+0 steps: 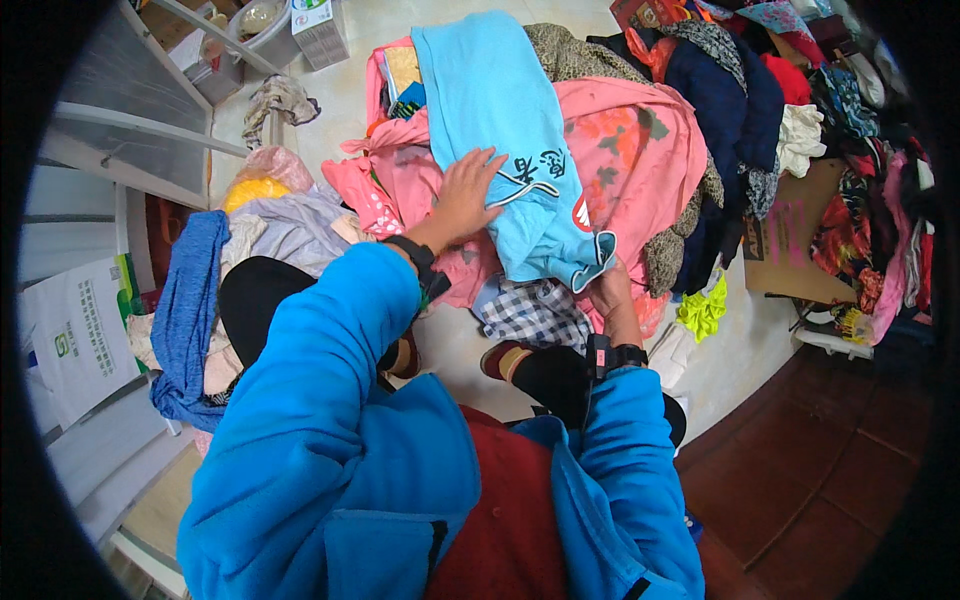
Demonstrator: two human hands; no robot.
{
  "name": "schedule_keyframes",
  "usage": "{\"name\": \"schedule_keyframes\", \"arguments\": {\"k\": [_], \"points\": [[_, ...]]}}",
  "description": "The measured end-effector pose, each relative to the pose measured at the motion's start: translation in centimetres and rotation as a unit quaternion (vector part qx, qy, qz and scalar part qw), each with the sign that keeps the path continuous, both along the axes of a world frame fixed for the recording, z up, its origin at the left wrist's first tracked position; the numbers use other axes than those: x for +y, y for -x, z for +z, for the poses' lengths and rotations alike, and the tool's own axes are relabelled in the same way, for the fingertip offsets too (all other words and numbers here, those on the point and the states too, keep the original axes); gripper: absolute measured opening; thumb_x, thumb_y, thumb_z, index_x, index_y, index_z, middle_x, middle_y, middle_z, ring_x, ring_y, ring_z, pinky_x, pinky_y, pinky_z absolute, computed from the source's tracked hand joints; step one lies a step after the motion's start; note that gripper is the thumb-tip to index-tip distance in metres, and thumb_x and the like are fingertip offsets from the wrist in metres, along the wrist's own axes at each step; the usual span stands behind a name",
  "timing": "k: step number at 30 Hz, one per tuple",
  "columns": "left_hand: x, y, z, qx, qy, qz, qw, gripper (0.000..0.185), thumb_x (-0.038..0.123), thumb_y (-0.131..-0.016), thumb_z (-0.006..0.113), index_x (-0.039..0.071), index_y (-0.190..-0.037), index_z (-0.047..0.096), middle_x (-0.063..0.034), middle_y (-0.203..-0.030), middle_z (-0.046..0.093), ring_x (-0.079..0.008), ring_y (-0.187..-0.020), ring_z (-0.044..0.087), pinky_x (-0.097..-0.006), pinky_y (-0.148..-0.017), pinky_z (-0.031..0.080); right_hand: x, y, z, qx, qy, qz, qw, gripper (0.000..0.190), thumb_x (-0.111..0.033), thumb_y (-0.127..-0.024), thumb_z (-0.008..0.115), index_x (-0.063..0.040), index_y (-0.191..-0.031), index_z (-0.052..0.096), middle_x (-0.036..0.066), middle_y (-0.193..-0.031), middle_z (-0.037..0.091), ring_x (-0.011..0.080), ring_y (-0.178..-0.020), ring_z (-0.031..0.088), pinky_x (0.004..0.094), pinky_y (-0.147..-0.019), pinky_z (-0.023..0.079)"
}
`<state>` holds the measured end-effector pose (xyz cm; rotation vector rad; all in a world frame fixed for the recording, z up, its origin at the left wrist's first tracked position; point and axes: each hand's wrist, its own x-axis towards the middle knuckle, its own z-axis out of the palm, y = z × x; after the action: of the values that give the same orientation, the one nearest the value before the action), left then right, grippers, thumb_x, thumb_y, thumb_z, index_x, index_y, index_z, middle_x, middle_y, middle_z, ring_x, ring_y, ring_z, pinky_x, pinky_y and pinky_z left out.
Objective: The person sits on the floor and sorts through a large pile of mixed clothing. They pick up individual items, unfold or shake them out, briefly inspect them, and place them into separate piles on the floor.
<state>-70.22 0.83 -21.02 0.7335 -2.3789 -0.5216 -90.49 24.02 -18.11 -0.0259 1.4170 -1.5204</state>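
Observation:
A light blue shirt (pixel 487 90) with dark characters and white-edged trim lies lengthwise over a pink floral cloth (pixel 630 157). My left hand (pixel 465 195) rests on the shirt near its trimmed collar, fingers apart and palm down. At the shirt's lower right end, my right hand (pixel 615 292) grips the edge by the white-trimmed opening; its fingers are partly hidden by the fabric. Just below the shirt, a black-and-white checked cloth (pixel 536 311) lies on the floor between my feet and the pile.
Dark blue clothing (pixel 705 97) and leopard-print fabric (pixel 585 52) lie beyond the pink cloth. To the right are a cardboard piece (pixel 795 232) and more heaped clothes. A blue garment (pixel 187 300) and a lavender cloth (pixel 292 232) are at left, near a white-framed panel (pixel 142 127).

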Motion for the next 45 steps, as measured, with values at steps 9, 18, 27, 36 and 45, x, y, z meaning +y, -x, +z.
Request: {"name": "schedule_keyframes", "arguments": {"k": [9, 18, 27, 36, 45], "points": [[-6.1, 0.3, 0.6, -0.1, -0.275, -0.218, 0.931, 0.02, 0.02, -0.097, 0.052, 0.01, -0.114, 0.058, -0.0119, -0.091, 0.059, -0.0264, -0.092, 0.06, -0.0365, -0.083, 0.046, -0.1, 0.2, -3.3, -0.038, -0.06, 0.023, 0.997, 0.043, -0.028, -0.087, 0.07, -0.002, -0.116, 0.053, 0.014, -0.105, 0.062, 0.0258, -0.091, 0.064, 0.0377, -0.085, 0.053], [-8.1, 2.2, -0.1, -0.161, -0.223, -0.316, 0.908, 0.018, 0.02, -0.094, 0.058, 0.014, -0.111, 0.06, -0.0092, -0.086, 0.062, -0.0276, -0.085, 0.061, -0.04, -0.077, 0.047, -0.8, 0.1, -5.6, 0.058, -0.176, 0.107, 0.977, 0.048, 0.007, -0.077, 0.069, 0.002, -0.122, 0.054, 0.013, -0.103, 0.068, 0.0234, -0.084, 0.068, 0.0361, -0.073, 0.057], [-3.0, 0.2, -1.6, -0.082, -0.152, -0.069, 0.983, 0.021, 0.024, -0.086, 0.067, 0.014, -0.104, 0.059, -0.0046, -0.101, 0.056, -0.0307, -0.085, 0.061, -0.0441, -0.069, 0.049, -0.2, 0.3, -6.2, 0.011, -0.151, 0.094, 0.984, 0.04, 0.003, -0.077, 0.068, 0.003, -0.116, 0.059, 0.013, -0.098, 0.068, 0.0222, -0.076, 0.068, 0.0375, -0.067, 0.058], [-1.4, 0.5, -0.7, -0.22, -0.043, -0.216, 0.95, 0.02, 0.017, -0.081, 0.065, 0.015, -0.1, 0.059, -0.0037, -0.094, 0.054, -0.028, -0.084, 0.062, -0.0415, -0.069, 0.051, 0.2, 0.6, -7.8, 0.018, -0.141, 0.105, 0.984, 0.04, 0.0, -0.078, 0.067, 0.003, -0.117, 0.058, 0.013, -0.101, 0.068, 0.0227, -0.081, 0.067, 0.0361, -0.073, 0.056], [-1.3, 1.4, -3.6, -0.085, 0.049, -0.313, 0.945, 0.022, 0.014, -0.085, 0.055, 0.014, -0.105, 0.062, -0.0051, -0.096, 0.054, -0.025, -0.093, 0.057, -0.037, -0.079, 0.048, 0.1, 0.6, -6.7, 0.027, -0.16, 0.109, 0.981, 0.043, 0.0, -0.08, 0.066, 0.004, -0.121, 0.056, 0.013, -0.103, 0.068, 0.023, -0.081, 0.067, 0.0369, -0.073, 0.056]]}}
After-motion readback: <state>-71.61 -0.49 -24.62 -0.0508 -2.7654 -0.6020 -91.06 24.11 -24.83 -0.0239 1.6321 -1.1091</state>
